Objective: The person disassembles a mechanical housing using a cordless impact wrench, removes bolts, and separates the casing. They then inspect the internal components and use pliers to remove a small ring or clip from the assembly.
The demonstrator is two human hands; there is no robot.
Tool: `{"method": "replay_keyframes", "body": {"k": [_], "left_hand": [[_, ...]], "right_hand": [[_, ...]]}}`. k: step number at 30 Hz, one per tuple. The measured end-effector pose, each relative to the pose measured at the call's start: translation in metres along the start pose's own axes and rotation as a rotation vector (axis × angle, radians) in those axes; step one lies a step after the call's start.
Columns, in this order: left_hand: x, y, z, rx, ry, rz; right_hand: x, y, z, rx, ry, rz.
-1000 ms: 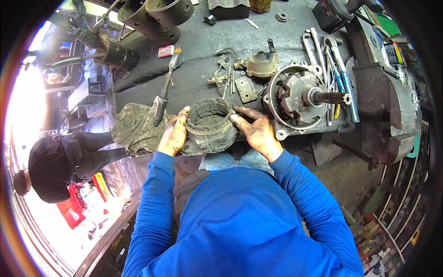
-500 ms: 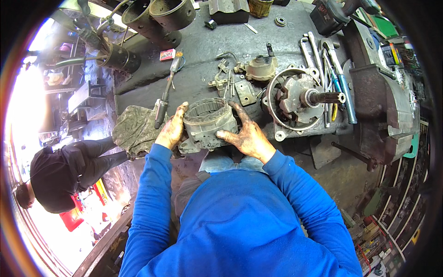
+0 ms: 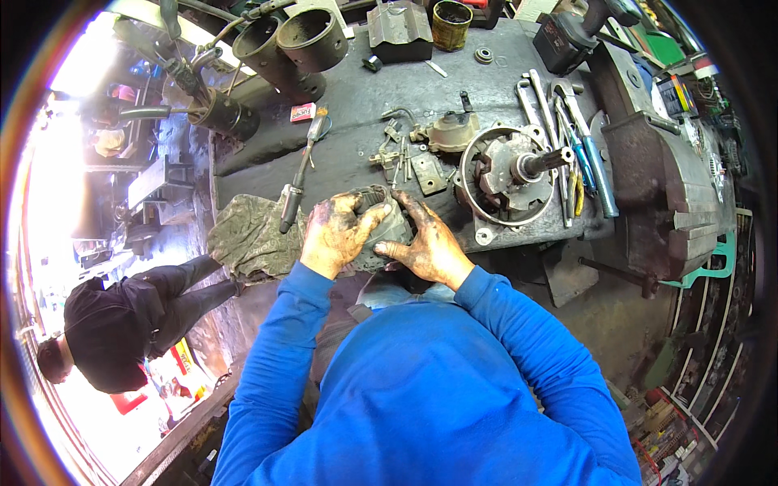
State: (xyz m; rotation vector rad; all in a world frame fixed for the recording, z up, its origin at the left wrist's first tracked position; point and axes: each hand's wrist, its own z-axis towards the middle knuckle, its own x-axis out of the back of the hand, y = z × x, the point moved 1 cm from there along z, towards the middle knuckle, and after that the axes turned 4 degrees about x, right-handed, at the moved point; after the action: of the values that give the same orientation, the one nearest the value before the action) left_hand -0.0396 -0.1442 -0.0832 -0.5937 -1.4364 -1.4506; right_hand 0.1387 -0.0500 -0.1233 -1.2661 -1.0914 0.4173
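I grip a grimy, ring-shaped metal housing with inner ribs (image 3: 390,221) at the front edge of the bench. My left hand (image 3: 340,229) is curled over its top left side, partly hiding it; my right hand (image 3: 425,247) wraps its right side, with the thumb low across the front. Just right of it stands a round flanged part with a splined shaft (image 3: 506,178). Behind are small metal fittings (image 3: 391,158), a plate with holes (image 3: 428,174) and a domed metal part (image 3: 450,134). A crumpled camouflage cloth (image 3: 251,235) and a dark handled tool (image 3: 292,206) are on the left.
The metal bench (image 3: 356,105) also holds cylinders (image 3: 312,44), a yellowish can (image 3: 450,24), long hand tools (image 3: 592,162) and a red-and-white box (image 3: 301,112). A large dark casing (image 3: 648,186) stands right. A co-worker in dark clothes (image 3: 113,332) bends over at the left.
My left hand has shifted from the housing's side to over its top, covering more of it, and the housing appears tilted. My right thumb has moved lower. The whole view has shifted slightly.
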Motion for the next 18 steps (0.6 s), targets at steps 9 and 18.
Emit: {"method": "replay_keyframes", "body": {"k": [9,18], "left_hand": [[0.037,-0.030,-0.006,0.139,-0.447,-0.387],[0.031,-0.089,-0.042,0.341,-0.397,-0.527]], "right_hand": [[0.002,0.008,-0.001,0.036,0.006,0.080],[0.001,0.008,0.008,-0.022,-0.023,0.058]]}}
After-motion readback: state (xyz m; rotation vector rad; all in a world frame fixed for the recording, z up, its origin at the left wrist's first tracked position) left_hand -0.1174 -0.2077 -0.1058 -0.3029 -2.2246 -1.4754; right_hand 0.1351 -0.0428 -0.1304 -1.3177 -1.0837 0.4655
